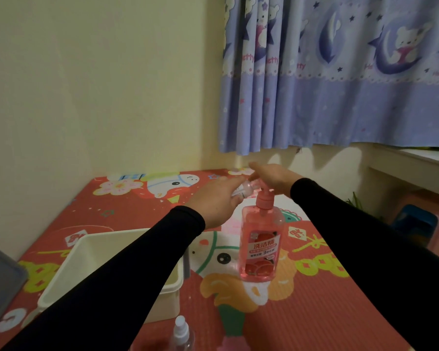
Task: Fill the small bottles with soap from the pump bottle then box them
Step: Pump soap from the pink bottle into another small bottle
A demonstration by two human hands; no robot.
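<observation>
Filling step in hand, by my reading: small bottle [245, 190] is held tilted, long axis near horizontal, mouth end toward the pump [264, 196], just left of the spout; whether the mouth meets the spout tip I cannot tell, the hands cover that junction; left hand [217, 202] grasps the small bottle, fingers wrapped round its body; right hand [271, 179] lies flat over the pump head, fingers extended, holding nothing, palm apparently pressing down; pump bottle [261, 245] stands upright on the mat [314, 300], directly below the right hand, pink soap filling most of it; coming stroke depends on mouth staying under the spout, so the left hand is the one to correct; box [91, 252] sits left of the pump bottle, under the left forearm, open; spray bottle [181, 333] stands upright at the near edge, well apart from both hands.
</observation>
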